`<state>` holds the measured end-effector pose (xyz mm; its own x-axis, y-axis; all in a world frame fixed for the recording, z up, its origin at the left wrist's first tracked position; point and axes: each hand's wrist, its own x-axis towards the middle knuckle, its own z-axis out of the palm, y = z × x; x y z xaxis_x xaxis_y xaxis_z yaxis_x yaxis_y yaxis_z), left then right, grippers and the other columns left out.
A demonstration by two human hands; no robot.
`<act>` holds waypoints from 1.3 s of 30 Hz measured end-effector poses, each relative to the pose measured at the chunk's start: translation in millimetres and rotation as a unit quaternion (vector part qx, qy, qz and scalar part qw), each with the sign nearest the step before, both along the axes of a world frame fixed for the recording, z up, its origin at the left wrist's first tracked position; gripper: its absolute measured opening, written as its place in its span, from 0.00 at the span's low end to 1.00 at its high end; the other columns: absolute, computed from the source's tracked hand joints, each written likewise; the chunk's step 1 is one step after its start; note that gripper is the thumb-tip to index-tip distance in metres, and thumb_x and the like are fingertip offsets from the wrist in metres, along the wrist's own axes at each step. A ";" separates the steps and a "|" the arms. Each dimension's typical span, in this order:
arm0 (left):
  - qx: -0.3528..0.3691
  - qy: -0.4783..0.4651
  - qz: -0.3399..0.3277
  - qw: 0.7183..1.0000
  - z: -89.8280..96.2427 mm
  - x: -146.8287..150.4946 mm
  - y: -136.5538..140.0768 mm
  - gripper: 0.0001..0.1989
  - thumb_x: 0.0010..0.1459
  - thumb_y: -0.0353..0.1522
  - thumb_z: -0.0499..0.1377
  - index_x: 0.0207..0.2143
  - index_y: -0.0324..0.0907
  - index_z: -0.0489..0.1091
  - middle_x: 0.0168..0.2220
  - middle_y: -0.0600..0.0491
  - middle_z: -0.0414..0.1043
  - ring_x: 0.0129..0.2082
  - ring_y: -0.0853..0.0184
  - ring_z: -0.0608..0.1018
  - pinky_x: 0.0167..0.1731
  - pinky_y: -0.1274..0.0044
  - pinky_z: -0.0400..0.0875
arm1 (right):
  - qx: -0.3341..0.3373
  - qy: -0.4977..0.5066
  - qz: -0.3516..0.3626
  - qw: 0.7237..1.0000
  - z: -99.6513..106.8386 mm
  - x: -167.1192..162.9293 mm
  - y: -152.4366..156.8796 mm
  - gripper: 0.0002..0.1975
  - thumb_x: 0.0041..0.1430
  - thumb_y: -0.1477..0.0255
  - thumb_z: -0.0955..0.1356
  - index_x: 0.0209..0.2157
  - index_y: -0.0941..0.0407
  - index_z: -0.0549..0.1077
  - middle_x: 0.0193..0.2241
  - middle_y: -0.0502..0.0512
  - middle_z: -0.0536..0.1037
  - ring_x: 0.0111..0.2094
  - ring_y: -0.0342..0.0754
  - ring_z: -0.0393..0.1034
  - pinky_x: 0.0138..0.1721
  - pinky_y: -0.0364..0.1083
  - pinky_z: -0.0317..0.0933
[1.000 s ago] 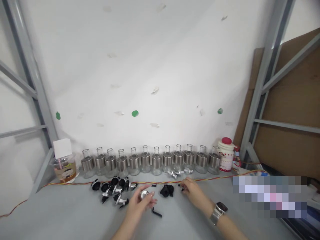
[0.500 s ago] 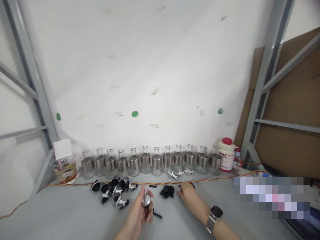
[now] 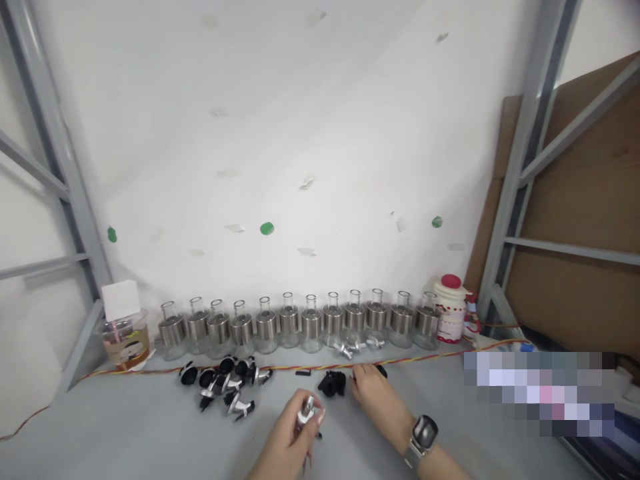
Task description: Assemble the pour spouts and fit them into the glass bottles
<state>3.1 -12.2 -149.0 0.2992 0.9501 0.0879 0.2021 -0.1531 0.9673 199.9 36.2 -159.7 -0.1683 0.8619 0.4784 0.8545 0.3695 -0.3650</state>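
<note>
1. holding is done by the left hand [image 3: 291,432]: a silver spout piece [image 3: 307,408] is grasped between thumb and curled fingers, raised in front of the grey tabletop [image 3: 170,440], its narrow end pointed upward.
2. right hand [image 3: 373,392]: lowered to the tabletop, fingers bent, a wristwatch [image 3: 425,432] worn; whether anything is pinched cannot be told, the fingertips being hidden.
3. black parts [image 3: 329,385]: clustered between the two hands, just beside the right one.
4. dark piece [image 3: 382,371]: partly covered by the right hand, at its far side.
5. small black tip [image 3: 320,436]: seen just beside the left hand, the remainder hidden.
6. short black strip [image 3: 303,373]: laid flat near the cord, beyond the left hand.
7. black-and-silver pourers [image 3: 241,405]: heaped loosely to the left of the left hand.
8. silver spouts [image 3: 343,350]: three, laid in front of the bottles, beyond the black parts.
9. glass bottles [image 3: 311,323]: twelve, metal-sleeved, stood upright in a row along the wall [image 3: 340,133].
10. red-and-yellow cord [image 3: 425,358]: stretched across the tabletop, before the bottles.
11. clear cup [image 3: 125,352]: stood at the row's left end.
12. white jar [image 3: 450,327]: red-lidded, stood at the right end.
</note>
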 end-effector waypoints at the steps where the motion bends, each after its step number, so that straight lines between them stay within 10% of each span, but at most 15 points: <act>1: -0.009 0.005 -0.007 1.000 -0.6 0.4 -0.2 0.21 0.52 0.51 0.49 0.34 0.43 0.60 0.17 0.64 0.52 0.13 0.77 0.57 0.12 0.85 0.53 | -0.013 0.019 -0.003 1.000 3.2 1.2 0.1 0.09 0.54 0.77 0.60 0.27 0.58 0.70 0.26 0.59 0.75 0.31 0.52 0.69 0.35 0.48 0.59; 6: 0.022 -0.004 -0.029 0.999 -4.6 -0.4 0.5 0.15 0.54 0.46 0.51 0.30 0.43 0.60 0.21 0.62 0.53 0.17 0.76 0.57 0.18 0.84 0.52 | -0.110 0.189 0.067 0.974 24.4 -6.8 -9.7 0.12 0.57 0.66 0.61 0.26 0.58 0.68 0.20 0.52 0.73 0.22 0.45 0.68 0.25 0.42 0.60; 12: 0.004 0.011 -0.028 1.000 -5.2 -2.7 -4.6 0.14 0.52 0.38 0.53 0.40 0.43 0.58 0.20 0.62 0.53 0.20 0.73 0.57 0.22 0.82 0.52 | -0.260 0.513 0.245 0.781 30.9 -33.4 -30.1 0.17 0.46 0.58 0.69 0.31 0.57 0.65 0.18 0.43 0.64 0.19 0.39 0.59 0.21 0.40 0.54; 15: -0.021 0.010 -0.054 0.998 -3.8 -2.6 -5.2 0.13 0.52 0.37 0.53 0.40 0.43 0.56 0.22 0.61 0.55 0.21 0.73 0.57 0.23 0.82 0.51 | -0.274 0.540 0.293 0.740 23.8 -39.6 -34.9 0.18 0.47 0.60 0.70 0.34 0.55 0.62 0.18 0.42 0.64 0.18 0.37 0.58 0.20 0.39 0.51; 28: -0.051 0.050 -0.084 0.994 4.0 -3.2 -6.3 0.10 0.50 0.33 0.50 0.35 0.43 0.51 0.21 0.63 0.48 0.21 0.73 0.54 0.24 0.80 0.50 | -0.271 0.510 0.307 0.757 21.4 -42.1 -41.0 0.15 0.50 0.65 0.70 0.33 0.55 0.61 0.19 0.41 0.63 0.19 0.36 0.56 0.22 0.38 0.50; 35: -0.026 -0.007 -0.096 0.995 -9.1 -0.6 -4.5 0.12 0.51 0.38 0.52 0.32 0.44 0.51 0.28 0.58 0.64 0.27 0.72 0.64 0.30 0.80 0.56 | -0.323 0.492 0.322 0.742 9.2 -44.7 -35.2 0.18 0.48 0.60 0.69 0.33 0.56 0.60 0.18 0.42 0.64 0.18 0.38 0.58 0.20 0.39 0.52; 39: -0.019 -0.007 0.069 0.997 -3.7 -0.8 -0.4 0.15 0.52 0.42 0.52 0.37 0.44 0.52 0.21 0.62 0.61 0.21 0.72 0.64 0.25 0.80 0.57 | -0.245 0.432 0.226 0.838 4.2 -47.9 -29.3 0.18 0.55 0.55 0.60 0.27 0.56 0.63 0.19 0.47 0.64 0.21 0.42 0.59 0.25 0.43 0.55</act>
